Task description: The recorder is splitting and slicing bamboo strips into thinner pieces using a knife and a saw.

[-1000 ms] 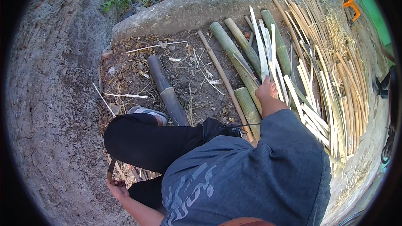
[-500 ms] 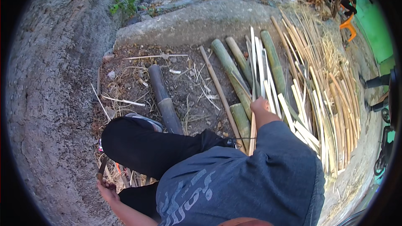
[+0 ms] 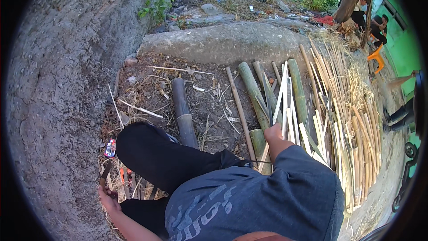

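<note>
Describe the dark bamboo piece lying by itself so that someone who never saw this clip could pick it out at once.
Start at the long grey stone slab across the top of the dirt patch. Below its left half, the dark bamboo piece runs down toward the person's black-trousered knee. Unlike the green poles and pale split strips by the right hand, it is short, thick, grey-black and lies alone.

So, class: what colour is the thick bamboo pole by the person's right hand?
Green, seen in the head view: bamboo pole beside right hand.
</note>
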The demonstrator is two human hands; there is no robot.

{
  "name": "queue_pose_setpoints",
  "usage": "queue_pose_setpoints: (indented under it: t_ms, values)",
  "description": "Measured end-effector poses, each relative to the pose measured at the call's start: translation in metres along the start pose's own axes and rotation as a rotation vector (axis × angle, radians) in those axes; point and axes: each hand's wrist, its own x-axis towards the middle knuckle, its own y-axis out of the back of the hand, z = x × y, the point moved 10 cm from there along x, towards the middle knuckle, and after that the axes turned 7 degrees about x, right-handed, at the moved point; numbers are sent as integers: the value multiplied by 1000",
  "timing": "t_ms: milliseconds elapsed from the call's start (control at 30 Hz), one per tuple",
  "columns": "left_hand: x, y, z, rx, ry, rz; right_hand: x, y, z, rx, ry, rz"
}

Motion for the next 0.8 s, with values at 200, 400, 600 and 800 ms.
queue_pose_setpoints:
  t_ms: [200, 400, 600, 800]
  values:
    - [-5, -2, 5, -41, -37, -26, -4, -2, -25, 300, 224, 56]
    - [-8, -1, 10, -33, -46, 0, 6, -11, -51, 227, 376, 47]
    - [-13, 3, 12, -6, -52, -6, 4, -24, -89, 278, 528, 29]
    - [-21, 3, 19, -37, -70, 22, -29, -5, -153, 293, 609, -93]
